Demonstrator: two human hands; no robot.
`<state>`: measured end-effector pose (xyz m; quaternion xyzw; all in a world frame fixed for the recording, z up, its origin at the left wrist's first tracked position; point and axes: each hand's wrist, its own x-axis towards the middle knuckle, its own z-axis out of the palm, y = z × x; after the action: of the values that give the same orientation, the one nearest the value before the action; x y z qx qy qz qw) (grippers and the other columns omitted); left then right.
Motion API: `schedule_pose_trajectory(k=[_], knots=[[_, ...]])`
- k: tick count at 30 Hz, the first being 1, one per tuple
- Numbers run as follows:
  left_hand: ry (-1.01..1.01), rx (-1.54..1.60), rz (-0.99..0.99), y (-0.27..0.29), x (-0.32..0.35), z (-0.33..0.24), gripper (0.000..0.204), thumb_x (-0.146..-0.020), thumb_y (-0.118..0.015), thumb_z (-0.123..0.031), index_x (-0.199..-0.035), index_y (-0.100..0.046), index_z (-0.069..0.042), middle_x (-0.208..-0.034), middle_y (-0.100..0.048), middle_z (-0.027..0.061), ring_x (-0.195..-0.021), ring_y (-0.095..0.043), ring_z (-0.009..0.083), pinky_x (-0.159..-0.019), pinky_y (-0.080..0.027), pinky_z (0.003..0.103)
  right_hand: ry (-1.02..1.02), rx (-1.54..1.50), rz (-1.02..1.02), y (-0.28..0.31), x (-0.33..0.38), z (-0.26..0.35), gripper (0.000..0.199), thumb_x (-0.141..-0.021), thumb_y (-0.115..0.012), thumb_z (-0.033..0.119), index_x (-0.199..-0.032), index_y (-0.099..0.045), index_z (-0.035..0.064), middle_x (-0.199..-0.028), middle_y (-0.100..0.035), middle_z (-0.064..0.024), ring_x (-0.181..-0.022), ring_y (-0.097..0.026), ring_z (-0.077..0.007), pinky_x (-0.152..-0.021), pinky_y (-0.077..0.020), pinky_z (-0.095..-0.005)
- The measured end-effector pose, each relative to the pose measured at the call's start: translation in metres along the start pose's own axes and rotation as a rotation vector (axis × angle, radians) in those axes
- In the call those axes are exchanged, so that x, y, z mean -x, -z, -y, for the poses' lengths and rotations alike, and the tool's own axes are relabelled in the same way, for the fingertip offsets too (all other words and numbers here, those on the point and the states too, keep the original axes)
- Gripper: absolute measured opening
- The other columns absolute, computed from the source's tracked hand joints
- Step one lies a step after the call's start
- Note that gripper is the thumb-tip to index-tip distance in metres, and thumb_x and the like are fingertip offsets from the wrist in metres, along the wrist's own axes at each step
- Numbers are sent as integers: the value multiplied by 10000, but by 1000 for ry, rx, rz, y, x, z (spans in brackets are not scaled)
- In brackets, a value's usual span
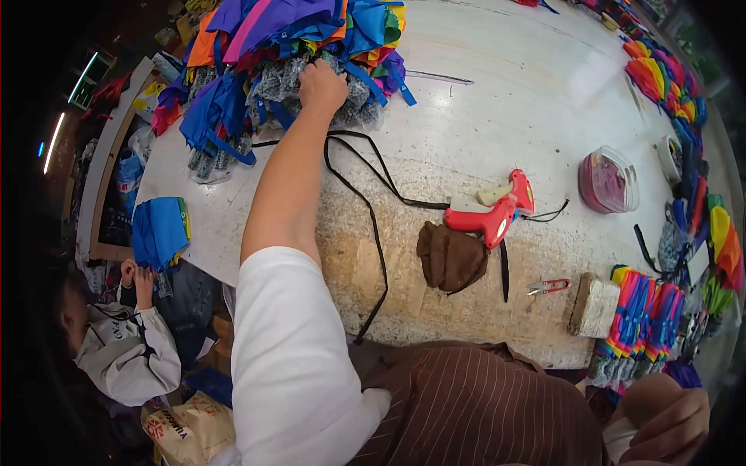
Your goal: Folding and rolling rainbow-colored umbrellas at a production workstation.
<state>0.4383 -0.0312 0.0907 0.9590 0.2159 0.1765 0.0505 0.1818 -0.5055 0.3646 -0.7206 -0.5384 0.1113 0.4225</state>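
My left hand [322,85] reaches across the table into a heap of colourful cloth bundles [303,27]. Its fingers curl down on a grey-speckled bundle end [280,81], and the fingertips are partly hidden. Blue, purple, orange and pink cloth spreads above the hand, with blue straps hanging beside it. Clear plastic seems to wrap some of the speckled ends. Out of sight is my right hand; only brown cloth shows at the lower right.
A black cord [373,217] runs toward red tagging guns [491,221], beside brown cloth [451,260]. Rightward lie red thread snips [550,286], a worn block [594,305], a plastic tub [608,180] and rainbow bundles [639,314]. Another person [128,342] sits at left near blue cloth [159,231].
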Motion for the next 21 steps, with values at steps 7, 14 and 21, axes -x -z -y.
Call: schedule_pose_trajectory(k=[7, 14, 21], knots=[[162, 149, 135, 1, -28, -5, 506, -809, -616, -323, -1136, -505, 48, -1153, -569, 242, -1002, -603, 384, -853, -495, 446, 49, 211, 55, 9, 14, 17, 130, -716, -613, 124, -786, -576, 21, -763, -618, -136, -640, -615, -243, -564, -522, -315], [349, 1594, 457, 40, 54, -34, 221, -836, -627, -267, -853, -556, -59, -701, -553, 30, -541, -524, 128, -399, -405, 264, 176, 76, 88, 22, 42, 28, 103, -736, -589, 85, -808, -585, 11, -782, -614, -155, -639, -618, -254, -559, -531, -333], [121, 2071, 648, 118, 168, -81, 226, -879, -620, -279, -992, -566, -90, -781, -571, 27, -616, -528, 117, -443, -393, 262, 588, -81, 112, 42, 104, 2, 76, -755, -579, 92, -796, -577, 28, -788, -613, -150, -638, -615, -262, -558, -520, -343]])
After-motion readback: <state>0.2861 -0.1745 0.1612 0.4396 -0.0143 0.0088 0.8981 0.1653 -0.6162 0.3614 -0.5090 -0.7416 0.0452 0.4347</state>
